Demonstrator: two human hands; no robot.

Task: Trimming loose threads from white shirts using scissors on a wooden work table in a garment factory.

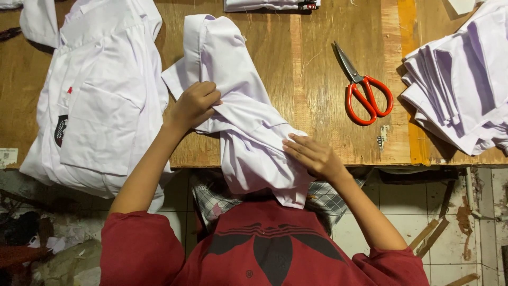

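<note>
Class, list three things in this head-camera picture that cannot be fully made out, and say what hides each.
1. Head view: the left hand has its fingertips curled into the white shirt, so its grip is hidden.
2. Head view: the folded white stack is cut off by the top edge.
3. Head view: the dark badge on the left shirt pile is too small to make out.

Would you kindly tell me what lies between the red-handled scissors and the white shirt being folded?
Only bare wooden tabletop separates the red-handled scissors from the white shirt, per the head view.
</note>
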